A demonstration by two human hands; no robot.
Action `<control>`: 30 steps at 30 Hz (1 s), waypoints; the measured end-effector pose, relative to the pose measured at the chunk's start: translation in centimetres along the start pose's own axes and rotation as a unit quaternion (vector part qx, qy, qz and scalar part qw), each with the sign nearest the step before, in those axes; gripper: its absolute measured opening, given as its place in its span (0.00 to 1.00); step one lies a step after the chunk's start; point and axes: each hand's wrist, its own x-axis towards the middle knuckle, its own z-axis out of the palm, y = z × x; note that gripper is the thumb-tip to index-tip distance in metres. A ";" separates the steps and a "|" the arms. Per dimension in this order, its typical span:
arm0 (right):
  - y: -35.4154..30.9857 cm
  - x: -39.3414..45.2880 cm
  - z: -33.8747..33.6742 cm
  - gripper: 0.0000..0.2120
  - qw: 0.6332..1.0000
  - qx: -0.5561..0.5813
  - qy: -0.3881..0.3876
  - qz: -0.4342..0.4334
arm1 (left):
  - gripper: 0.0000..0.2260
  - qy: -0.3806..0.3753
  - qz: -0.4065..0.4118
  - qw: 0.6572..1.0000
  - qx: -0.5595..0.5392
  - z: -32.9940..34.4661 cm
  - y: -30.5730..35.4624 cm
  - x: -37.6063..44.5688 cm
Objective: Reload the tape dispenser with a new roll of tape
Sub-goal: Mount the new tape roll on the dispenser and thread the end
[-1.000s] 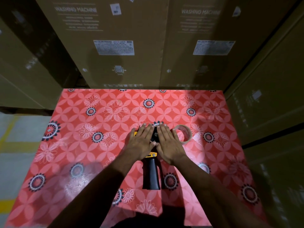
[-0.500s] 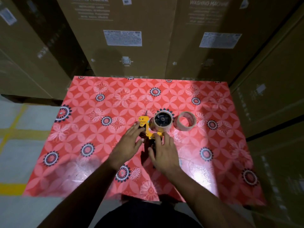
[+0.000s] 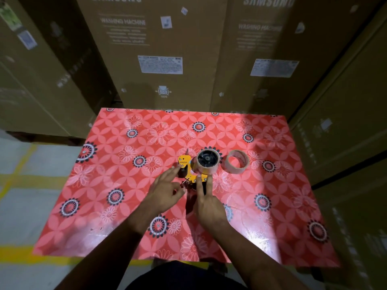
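Observation:
A yellow tape dispenser (image 3: 184,163) with a black handle lies on the red flowered tablecloth (image 3: 117,222). A roll of clear tape (image 3: 206,162) sits on its black hub. To the right of it, a second, thinner tape ring (image 3: 235,171) lies flat on the cloth. My left hand (image 3: 165,191) has its fingers apart, the index fingertip touching the dispenser's front end. My right hand (image 3: 209,208) lies over the black handle and hides most of it, with the index finger stretched onto the yellow frame below the roll.
Tall brown washing-machine cartons (image 3: 159,59) wall the table at the back, left and right. Grey floor with yellow lines (image 3: 21,181) shows at the left. The table's near edge is just in front of my body.
Both hands lay flat over the dispenser a second ago. They have drawn back toward me, uncovering the roll on the hub. The left fingers have spread at the front end.

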 end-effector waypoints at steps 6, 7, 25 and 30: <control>1.1 0.0 0.6 0.42 1.000 -0.002 0.004 0.010 | 0.02 0.144 -0.026 0.988 -0.051 -1.4 2.6 3.3; 1.5 0.1 0.7 0.41 1.000 -0.005 0.005 0.006 | 0.05 0.143 -0.029 0.988 -0.046 -1.6 3.0 4.1; 2.3 0.2 0.8 0.35 0.997 -0.049 0.034 -0.054 | 0.15 0.081 -0.051 0.995 0.035 -0.2 4.7 8.3; 2.9 1.1 3.0 0.35 0.993 -0.053 0.095 -0.051 | 0.08 0.088 -0.032 0.994 0.049 0.5 3.5 8.3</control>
